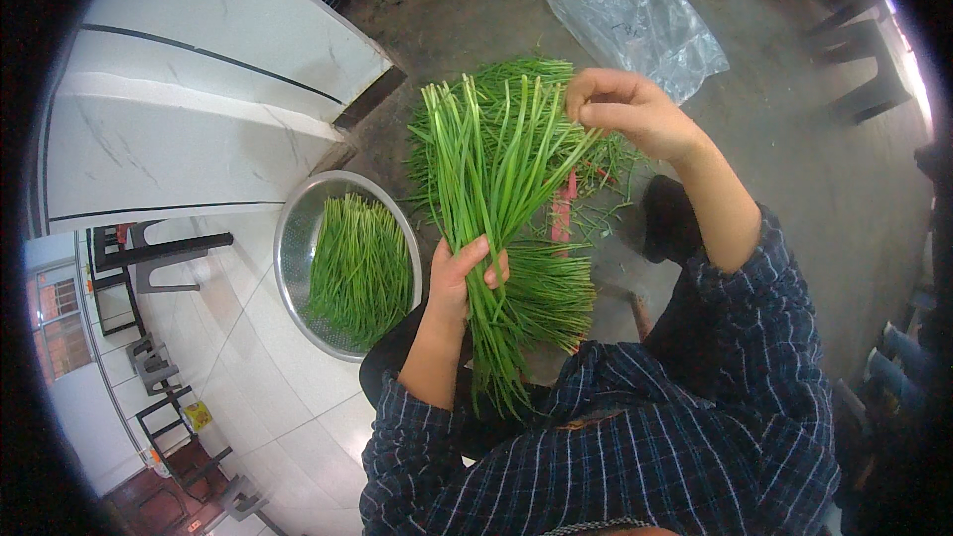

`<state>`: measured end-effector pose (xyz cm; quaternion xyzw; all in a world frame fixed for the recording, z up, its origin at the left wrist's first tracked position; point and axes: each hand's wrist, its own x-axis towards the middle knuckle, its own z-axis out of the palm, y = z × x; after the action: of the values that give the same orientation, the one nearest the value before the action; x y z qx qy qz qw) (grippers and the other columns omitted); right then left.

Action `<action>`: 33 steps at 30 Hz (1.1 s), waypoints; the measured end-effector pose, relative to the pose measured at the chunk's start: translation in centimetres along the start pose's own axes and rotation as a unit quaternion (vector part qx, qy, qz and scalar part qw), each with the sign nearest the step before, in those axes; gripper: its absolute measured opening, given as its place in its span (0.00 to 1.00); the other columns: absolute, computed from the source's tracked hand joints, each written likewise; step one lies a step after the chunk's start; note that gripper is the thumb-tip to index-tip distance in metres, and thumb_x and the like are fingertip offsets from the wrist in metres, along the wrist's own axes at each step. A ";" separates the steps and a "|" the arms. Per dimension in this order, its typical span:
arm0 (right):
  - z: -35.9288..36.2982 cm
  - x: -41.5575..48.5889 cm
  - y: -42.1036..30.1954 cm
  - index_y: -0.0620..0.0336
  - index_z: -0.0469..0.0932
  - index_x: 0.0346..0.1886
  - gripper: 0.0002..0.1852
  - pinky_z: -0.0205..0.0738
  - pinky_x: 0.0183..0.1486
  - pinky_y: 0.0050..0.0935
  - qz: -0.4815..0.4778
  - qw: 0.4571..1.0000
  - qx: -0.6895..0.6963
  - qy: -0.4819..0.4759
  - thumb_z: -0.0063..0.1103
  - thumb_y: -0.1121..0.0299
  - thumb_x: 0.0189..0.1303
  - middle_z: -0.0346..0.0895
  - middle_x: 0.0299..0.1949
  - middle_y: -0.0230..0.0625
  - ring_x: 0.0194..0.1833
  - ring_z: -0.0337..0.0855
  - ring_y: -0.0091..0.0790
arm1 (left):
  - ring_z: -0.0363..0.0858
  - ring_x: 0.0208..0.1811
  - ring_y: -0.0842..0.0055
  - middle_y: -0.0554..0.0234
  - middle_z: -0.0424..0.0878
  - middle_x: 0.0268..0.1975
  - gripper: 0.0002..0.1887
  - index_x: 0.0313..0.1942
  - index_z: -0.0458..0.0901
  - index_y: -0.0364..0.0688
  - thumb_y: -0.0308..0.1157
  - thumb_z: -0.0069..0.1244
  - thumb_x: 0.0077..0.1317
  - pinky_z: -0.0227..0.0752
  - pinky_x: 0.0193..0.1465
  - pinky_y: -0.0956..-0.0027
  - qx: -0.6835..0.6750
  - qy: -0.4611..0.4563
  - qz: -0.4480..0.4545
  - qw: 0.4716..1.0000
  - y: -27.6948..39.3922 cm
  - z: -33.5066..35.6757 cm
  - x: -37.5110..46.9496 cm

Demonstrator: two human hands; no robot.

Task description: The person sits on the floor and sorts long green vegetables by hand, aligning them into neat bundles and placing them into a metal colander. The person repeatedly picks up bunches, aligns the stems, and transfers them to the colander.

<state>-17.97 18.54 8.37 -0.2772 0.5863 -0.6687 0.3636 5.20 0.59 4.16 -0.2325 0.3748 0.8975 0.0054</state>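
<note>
My left hand (pixel 454 279) is closed around the middle of a bunch of long garlic chives (pixel 491 179). Their pale stem ends fan out away from me, and the green leaf tips hang down towards my lap. At the right edge of the fan, the thumb and fingers of my right hand (pixel 633 108) pinch at the outer stem ends. Behind the bunch lies a pile of loose chives (pixel 514 73) on the floor. A second heap of chives (pixel 551 290) lies nearer me, partly hidden by the held bunch.
To the left, a perforated metal basin (pixel 289 290) holds an even layer of chives (pixel 361 268). A clear plastic bag (pixel 648 30) lies on the dark floor beyond. Trimmings (pixel 603 212) are scattered around a red strip (pixel 562 208). A white tiled wall corner (pixel 298 52) stands left; a grey stool (pixel 867 67) is right.
</note>
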 end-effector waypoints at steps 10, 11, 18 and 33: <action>-2.6 0.7 0.7 0.60 0.79 0.39 0.12 0.64 0.28 0.25 0.011 0.921 -0.359 0.152 0.64 0.62 0.59 0.72 0.28 0.26 0.26 0.68 0.20 | 0.67 0.17 0.79 0.60 0.73 0.21 0.17 0.48 0.72 0.31 0.33 0.50 0.63 0.63 0.23 0.73 0.018 -0.018 0.002 1.000 -0.1 -0.8 0.1; -2.3 0.5 0.7 0.60 0.79 0.40 0.13 0.65 0.30 0.24 -0.011 0.937 -0.332 0.112 0.64 0.62 0.59 0.73 0.27 0.26 0.27 0.69 0.20 | 0.67 0.17 0.79 0.60 0.73 0.21 0.17 0.48 0.72 0.31 0.33 0.50 0.63 0.63 0.23 0.73 0.021 -0.017 0.001 1.000 -0.1 -0.8 0.1; 0.7 0.1 0.7 0.64 0.81 0.39 0.13 0.69 0.37 0.22 0.095 0.991 -0.087 -0.041 0.63 0.62 0.61 0.77 0.29 0.26 0.32 0.72 0.18 | 0.68 0.17 0.78 0.59 0.74 0.21 0.17 0.48 0.72 0.31 0.33 0.50 0.63 0.63 0.22 0.73 -0.007 -0.042 -0.010 0.999 0.1 -0.5 0.2; 2.6 0.5 2.2 0.61 0.77 0.39 0.09 0.68 0.36 0.21 0.001 0.972 0.235 -0.007 0.64 0.67 0.61 0.75 0.32 0.25 0.32 0.72 0.19 | 0.63 0.18 0.81 0.60 0.77 0.35 0.18 0.52 0.69 0.35 0.34 0.47 0.66 0.54 0.21 0.75 -0.255 -0.191 -0.037 0.947 -1.0 -2.7 0.9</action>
<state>-15.84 16.48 6.60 -0.1879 0.4101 -0.7857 0.4234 5.68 -0.66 1.51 -0.0638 0.1162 0.9899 0.0508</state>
